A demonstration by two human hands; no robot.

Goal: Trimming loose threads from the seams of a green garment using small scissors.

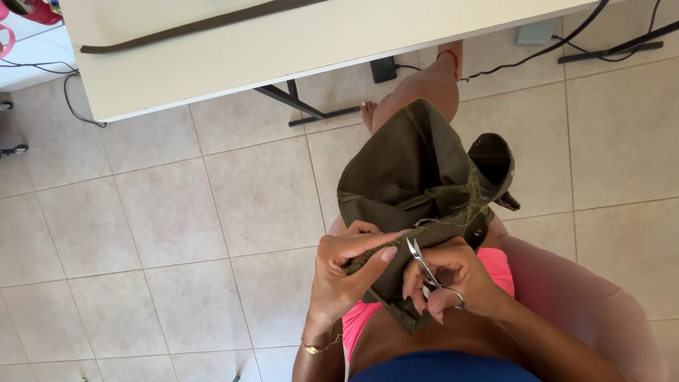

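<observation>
**Scissors at the seam, cloth pinned by the left hand**

Far left I see red and pink objects (28, 14) at the picture's edge, then the pale counter (233, 56) across the top with a dark strap (191, 27) lying along it. Cables (71, 99) trail over the tiled floor (141, 226) below.

Moving in, my left hand (346, 272) is clenched on the near edge of the olive-green garment (403, 177), fingers (375, 244) stretched flat along the seam and pinching it taut. The cloth drapes over the lap and knee, running up and away from both hands toward the counter, loose green threads (467, 201) fraying along its right side.

Just right of that, my right hand (456, 279) grasps small silver scissors (423, 262), fingers through the loops. The blades point up and left, their tips touching or nearly touching the seam beside the left fingertips. The scissors' long axis crosses the seam at a slant, and the right hand is the nearer to the threads. Both hands lie just beside each other.

Far right, a pink chair arm (587, 297) curves round.
</observation>
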